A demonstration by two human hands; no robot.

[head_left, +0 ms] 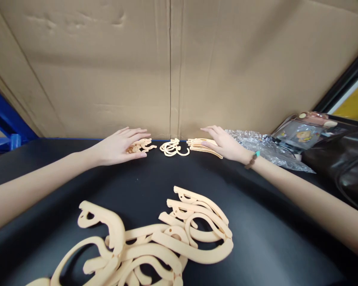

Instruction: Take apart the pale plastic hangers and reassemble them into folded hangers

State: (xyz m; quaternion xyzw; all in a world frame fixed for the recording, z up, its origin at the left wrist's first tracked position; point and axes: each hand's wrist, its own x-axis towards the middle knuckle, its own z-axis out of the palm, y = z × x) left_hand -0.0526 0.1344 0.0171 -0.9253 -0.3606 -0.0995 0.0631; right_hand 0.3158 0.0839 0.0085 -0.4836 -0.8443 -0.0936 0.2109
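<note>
My left hand (121, 146) reaches to the back of the black table, fingers apart, over a small pile of cream plastic pieces (144, 145) that it partly covers. My right hand (222, 143) rests with spread fingers on the right end of a stack of long cream strips (198, 143); a bracelet is on that wrist. Between the hands lies a small group of cream hook pieces (170, 147). Nearer to me, a large tangled heap of curved cream hanger-like parts (149, 242) spreads over the front of the table. Neither hand grips a piece.
The black table (143, 176) ends at a tall cardboard wall (122, 79). Crumpled clear plastic (265, 149), a printed pouch (301, 133) and a dark leather bag (343, 159) lie at the right. A blue metal frame (6, 115) stands at the left.
</note>
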